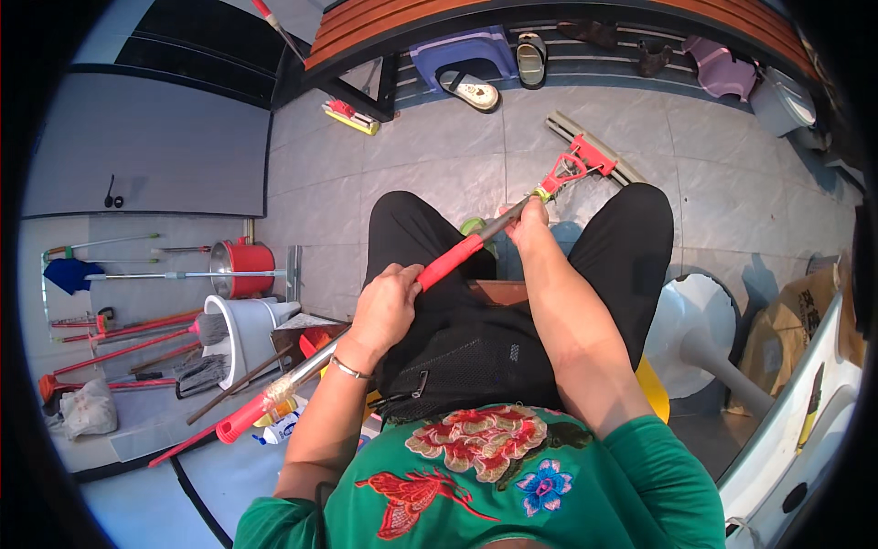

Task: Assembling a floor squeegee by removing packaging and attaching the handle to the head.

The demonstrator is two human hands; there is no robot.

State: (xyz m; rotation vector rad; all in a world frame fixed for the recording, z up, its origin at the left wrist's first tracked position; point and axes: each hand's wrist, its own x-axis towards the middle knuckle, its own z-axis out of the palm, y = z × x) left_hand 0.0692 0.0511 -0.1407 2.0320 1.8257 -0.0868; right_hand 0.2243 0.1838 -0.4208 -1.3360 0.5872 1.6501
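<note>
Head cam, L one of 2, on my head: v. wide fisheye facing down & a bit fwd over my sponge mop [450, 263]. Pic's upright, unmirrored. My green shirt [485, 485], this side of mop, sits closest to lens; L hand [384, 306] & R hand [529, 222], on mop, a bit farther; slatted bench [380, 32], beyond mop, well farther & bent along top rim. Dark vignette all round.

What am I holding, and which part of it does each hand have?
A mop, by its handle: your left hand is at the red sleeve, your right hand near the mop head.
</note>
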